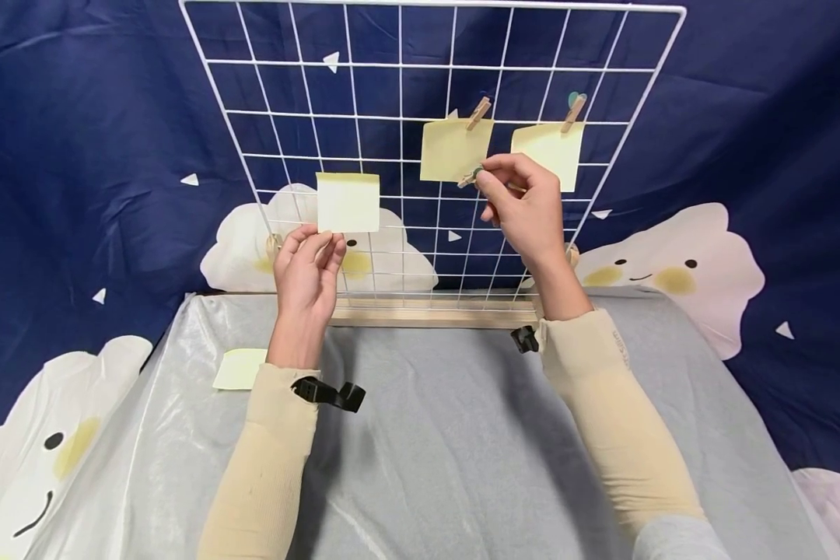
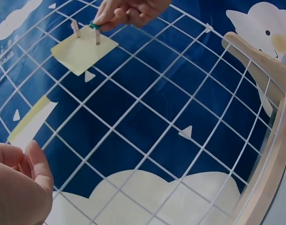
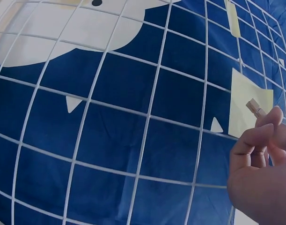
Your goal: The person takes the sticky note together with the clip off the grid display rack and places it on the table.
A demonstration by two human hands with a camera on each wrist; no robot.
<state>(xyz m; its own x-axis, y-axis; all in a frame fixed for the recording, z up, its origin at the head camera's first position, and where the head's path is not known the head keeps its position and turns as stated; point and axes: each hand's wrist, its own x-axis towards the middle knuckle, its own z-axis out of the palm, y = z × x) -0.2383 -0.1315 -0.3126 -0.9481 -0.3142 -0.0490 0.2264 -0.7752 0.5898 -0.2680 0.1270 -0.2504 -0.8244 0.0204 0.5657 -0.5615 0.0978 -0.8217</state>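
White wire grid [image 1: 434, 5] bears two pegged sticky notes [image 1: 451, 152], while the left hand [image 1: 306, 272] pinches an unpegged third note [image 1: 348, 204], the right hand [image 1: 525, 206] a wooden clothespin [image 1: 467, 180], and spare note paper [image 1: 240, 369] lies unhung below.

2 beige sleeves [image 1: 260, 467], 2 black wrist straps [image 1: 311, 390], faint cuff lettering [image 1: 621, 348]

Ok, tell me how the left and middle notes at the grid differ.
The left note is pinched at its bottom edge by the left hand; the middle note has a clothespin at its top. In the head view, the left note sits lower and looks paler than the middle note. Both are squarish.
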